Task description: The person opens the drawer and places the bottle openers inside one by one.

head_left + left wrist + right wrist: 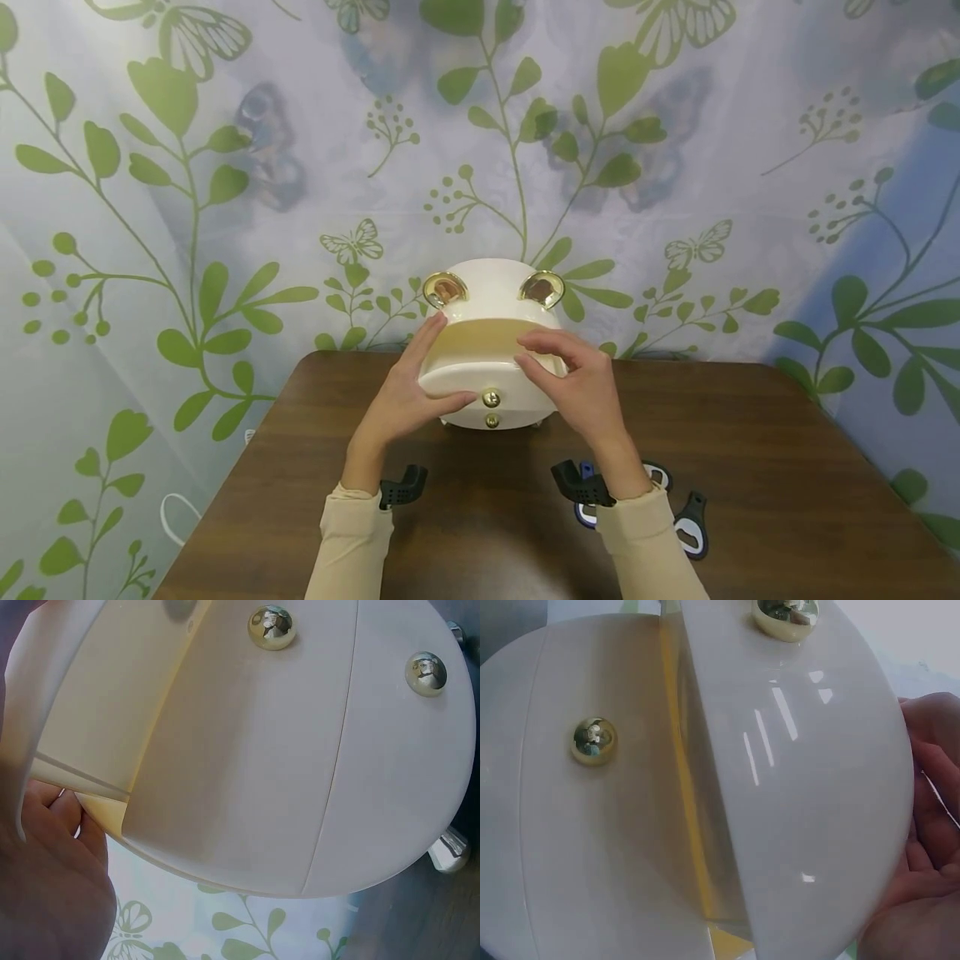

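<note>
A round cream-white drawer box [517, 406] with gold ear shapes on top stands at the back of the table. Its curved lid [810, 787] is raised, showing a pale yellow inside. Two gold knobs, an upper one [491, 398] and a lower one [492, 421], sit on the front. My left hand [401, 396] is spread at the box's left side, its fingers reaching up to the lid edge and its thumb stretched across the front. My right hand [581, 379] is at the right of the opening, fingers bent loosely, thumb and fingertips apart with nothing between them.
Several flat tools that look like bottle openers, one with a dark handle [692, 525], lie at the right on the brown wooden table [480, 517]. A leaf-and-butterfly patterned curtain [300, 208] hangs close behind the box. A white cable [168, 517] loops at the left table edge.
</note>
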Demonstrator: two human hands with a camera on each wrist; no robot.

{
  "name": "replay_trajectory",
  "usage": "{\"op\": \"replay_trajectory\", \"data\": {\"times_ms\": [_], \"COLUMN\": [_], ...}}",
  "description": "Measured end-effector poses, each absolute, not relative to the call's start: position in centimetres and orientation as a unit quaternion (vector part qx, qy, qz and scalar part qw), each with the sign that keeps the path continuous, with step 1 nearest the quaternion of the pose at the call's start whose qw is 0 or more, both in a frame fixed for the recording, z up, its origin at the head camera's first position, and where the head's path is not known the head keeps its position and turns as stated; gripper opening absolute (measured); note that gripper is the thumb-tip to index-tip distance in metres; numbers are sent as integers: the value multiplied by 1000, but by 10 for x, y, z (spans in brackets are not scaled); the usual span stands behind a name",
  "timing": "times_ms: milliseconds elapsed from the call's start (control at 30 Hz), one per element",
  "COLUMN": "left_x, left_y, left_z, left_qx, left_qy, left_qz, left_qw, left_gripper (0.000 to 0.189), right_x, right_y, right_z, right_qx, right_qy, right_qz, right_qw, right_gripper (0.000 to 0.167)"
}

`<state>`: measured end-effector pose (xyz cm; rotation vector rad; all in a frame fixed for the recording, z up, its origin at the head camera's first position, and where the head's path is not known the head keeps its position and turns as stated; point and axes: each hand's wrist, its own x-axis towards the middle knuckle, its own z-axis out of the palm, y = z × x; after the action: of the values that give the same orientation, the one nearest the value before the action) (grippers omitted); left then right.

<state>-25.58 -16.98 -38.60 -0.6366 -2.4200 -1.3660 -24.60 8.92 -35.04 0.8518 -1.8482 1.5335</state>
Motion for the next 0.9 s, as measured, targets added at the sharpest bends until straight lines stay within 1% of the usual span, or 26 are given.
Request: {"op": "replay_trajectory", "data": {"times_ms": [300, 767, 900], "left_x": [-255, -256, -256], "left_y": [-169, -170, -170], "left_z": [-384, -386, -386], "left_qx": [-217, -223, -225], "left_qy": [-840, -835, -835], "left_qz": [-476, -480, -480], "left_qw": [141, 147, 146], "left_gripper": [113, 111, 111], "right_x": [-245, -234, -228], "right_y": [93, 96, 98], "right_z": [-351, -353, -349], "right_qx": [299, 302, 298], "right_qy": [-706, -708, -710], "right_qz": [575, 549, 549], "right_qw": [286, 325, 325], "right_gripper": [27, 29, 31]}}
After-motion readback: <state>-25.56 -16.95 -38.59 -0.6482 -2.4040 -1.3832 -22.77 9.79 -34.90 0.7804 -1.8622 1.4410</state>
